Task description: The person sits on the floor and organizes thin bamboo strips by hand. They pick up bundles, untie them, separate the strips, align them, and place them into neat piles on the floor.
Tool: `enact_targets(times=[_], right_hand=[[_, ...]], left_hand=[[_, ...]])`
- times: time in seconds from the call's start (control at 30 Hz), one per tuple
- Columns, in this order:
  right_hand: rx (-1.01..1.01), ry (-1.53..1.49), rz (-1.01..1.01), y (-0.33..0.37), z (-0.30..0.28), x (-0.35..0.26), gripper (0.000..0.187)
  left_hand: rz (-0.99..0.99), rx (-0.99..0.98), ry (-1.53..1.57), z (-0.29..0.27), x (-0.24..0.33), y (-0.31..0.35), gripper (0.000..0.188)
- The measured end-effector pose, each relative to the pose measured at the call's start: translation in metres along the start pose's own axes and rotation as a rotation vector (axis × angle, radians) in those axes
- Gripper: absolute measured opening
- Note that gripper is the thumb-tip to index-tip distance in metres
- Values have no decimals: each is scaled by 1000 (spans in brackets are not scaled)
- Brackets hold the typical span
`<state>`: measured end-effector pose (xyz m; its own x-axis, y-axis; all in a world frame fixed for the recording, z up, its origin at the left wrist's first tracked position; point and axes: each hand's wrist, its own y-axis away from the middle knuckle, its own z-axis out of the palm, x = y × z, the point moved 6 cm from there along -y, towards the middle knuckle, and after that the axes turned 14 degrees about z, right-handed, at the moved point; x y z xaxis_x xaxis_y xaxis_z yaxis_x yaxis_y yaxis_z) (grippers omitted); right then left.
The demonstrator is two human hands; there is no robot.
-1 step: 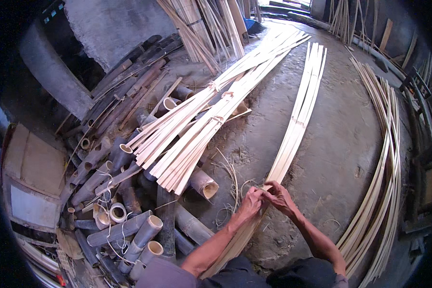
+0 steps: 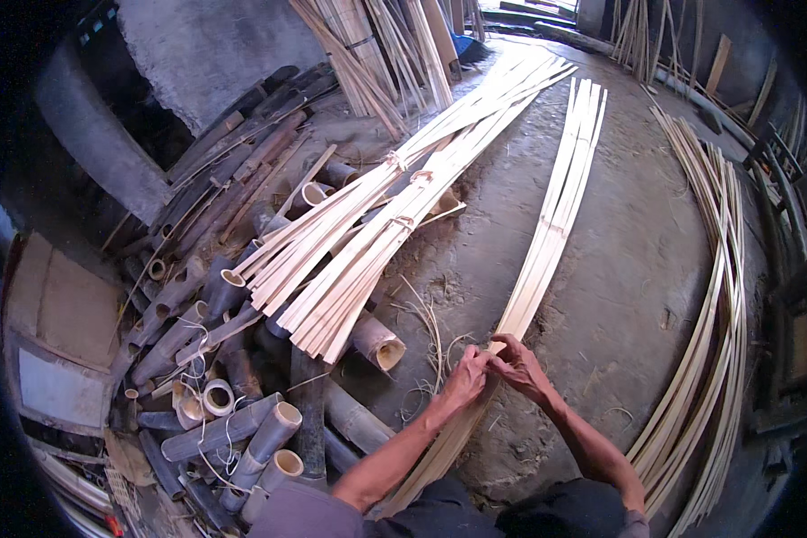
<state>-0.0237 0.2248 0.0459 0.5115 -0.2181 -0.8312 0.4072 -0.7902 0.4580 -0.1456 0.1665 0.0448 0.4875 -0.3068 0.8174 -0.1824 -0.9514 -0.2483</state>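
A long, narrow bundle of pale bamboo strips point(image 2: 547, 229) runs from the far floor toward my body, bound with a tie partway along. Over its near part both my hands meet, fingertips together. My left hand point(image 2: 465, 377) is closed in a pinch on the bundle's left side. From the right, my right hand point(image 2: 518, 365) pinches at the same spot, fingers bent. Whatever is between the fingertips is too small and too covered to make out. Thin loose strands point(image 2: 432, 345) curl on the floor beside my left hand.
Tied bundles of bamboo strips point(image 2: 368, 247) lie on a heap of cut bamboo tubes point(image 2: 269, 430) at left. More long strips point(image 2: 722, 296) stretch along the right. Upright bamboo slats point(image 2: 359, 54) lean at the back by a grey wall point(image 2: 206, 54).
The whole view has shifted very slightly. My hands stay together at the same place on the bundle.
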Motion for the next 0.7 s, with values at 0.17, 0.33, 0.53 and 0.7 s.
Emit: enact_targets(times=[0.17,0.33,0.53,0.7], right_hand=[[-43,-2,-2,2,1,-14,30],[60,21,-81,1,0,2,28],[71,-19,-39,-4,-4,14,34],[36,61,80,-10,-8,16,37]], left_hand=[[15,-41,-106,-5,7,-6,32],[123,28,-215,-2,13,-3,30],[55,-41,-91,11,-20,-9,30],[95,-202,-22,-7,-15,-21,24]])
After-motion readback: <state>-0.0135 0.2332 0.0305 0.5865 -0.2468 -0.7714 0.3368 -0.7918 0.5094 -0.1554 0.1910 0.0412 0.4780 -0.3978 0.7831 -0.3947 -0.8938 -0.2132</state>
